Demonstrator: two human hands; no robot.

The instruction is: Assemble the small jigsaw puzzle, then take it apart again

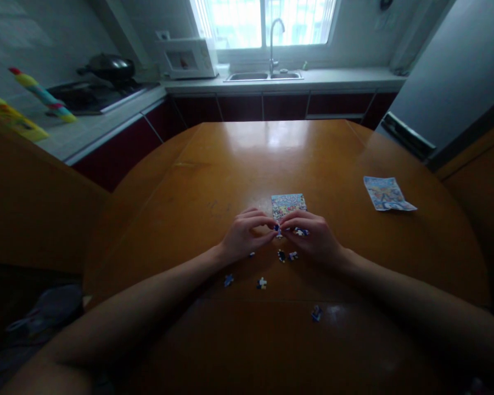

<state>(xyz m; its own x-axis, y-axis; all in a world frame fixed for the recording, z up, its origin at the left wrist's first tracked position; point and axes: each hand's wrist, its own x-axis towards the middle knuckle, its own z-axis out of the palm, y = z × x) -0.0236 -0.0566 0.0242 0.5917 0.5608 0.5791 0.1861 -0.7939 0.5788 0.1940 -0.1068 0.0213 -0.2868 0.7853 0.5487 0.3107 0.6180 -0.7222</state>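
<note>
Visibly, the bare left hand [243, 235] pinched a small dark-blue-and-white cardboard jigsaw piece [277, 228] between thumb and fingers, much of it covered by the fingertips. At the piece's right edge, the bare right hand [310, 233] had its thumb and fingertips drawn close together; whether it gripped that same piece could not be told. Both hands were raised slightly over a brown, glossy wooden counter [214, 192] with rounded ends.

Just beyond the fingertips lay a multicoloured, flat rectangular picture panel [288, 203], its near edge hidden behind the hands, its pattern too fine to read. Beneath the right hand's fingers a white-and-blue jigsaw piece [300, 232] showed only in part. Just beside the left hand's underside, a tiny pale-and-dark jigsaw piece [252, 254] was hard to make out.

On the near side of the hands, a black-and-yellow jigsaw piece [281, 255] lay near a white-and-purple jigsaw piece [293, 255]. Further toward the body were a blue jigsaw piece [229, 280], a white-topped jigsaw piece [262, 283] and, in shadow, a dark-blue jigsaw piece [316, 313]. Well right of the right hand rested a creased, pale-blue printed paper sheet [389, 193], its print blurred.
</note>
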